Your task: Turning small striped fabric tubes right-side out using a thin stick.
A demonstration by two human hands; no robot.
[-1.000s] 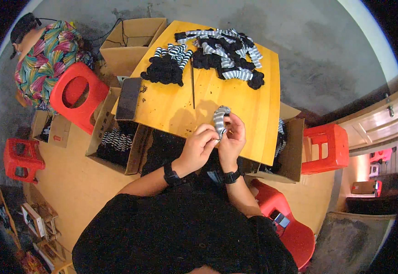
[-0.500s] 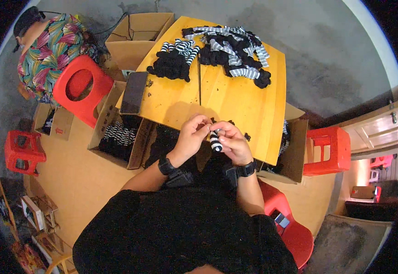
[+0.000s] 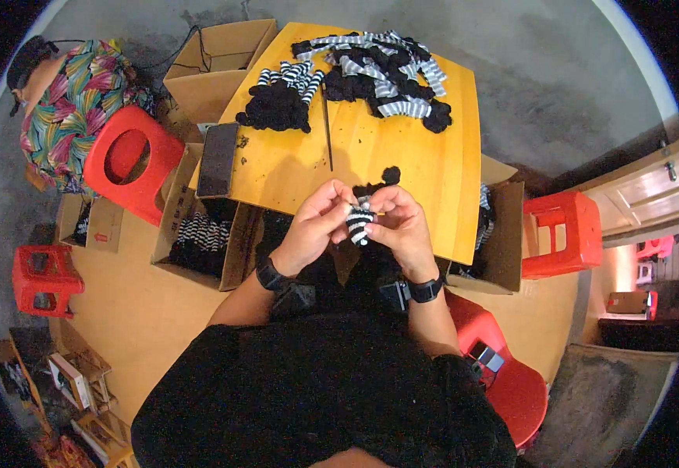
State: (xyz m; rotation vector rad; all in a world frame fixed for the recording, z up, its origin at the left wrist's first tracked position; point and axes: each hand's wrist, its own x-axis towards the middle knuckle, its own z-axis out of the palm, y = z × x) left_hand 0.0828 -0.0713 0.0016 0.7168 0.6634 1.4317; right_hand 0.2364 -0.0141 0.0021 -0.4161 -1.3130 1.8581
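Note:
Near the front edge of the yellow table (image 3: 277, 179), a small black-and-white striped knitted piece (image 3: 359, 222) hangs between my hands. My left hand (image 3: 312, 230) pinches its upper edge with thumb and fingers. From the other side my right hand (image 3: 405, 238) grips it, thumb on the stripes. A black knitted part (image 3: 390, 175) lies on the tabletop just beyond my fingers; whether it joins the striped piece is hard to see. Farther back are a bundle of black knits with striped ends (image 3: 277, 105) and a loose heap of grey-striped and black knits (image 3: 382, 74).
A dark phone (image 3: 218, 160) rests at the table's left corner. Cardboard boxes holding striped knits stand left (image 3: 166, 253) and right (image 3: 508, 242). Red stools (image 3: 561, 234) are on both sides, and a red chair (image 3: 519, 398) is behind my right arm. A person in a patterned top (image 3: 82, 117) sits at far left.
The striped piece has turned and bunched up between my fingers, showing wider. The black part now shows more on the table beyond my hands. The view has shifted slightly.

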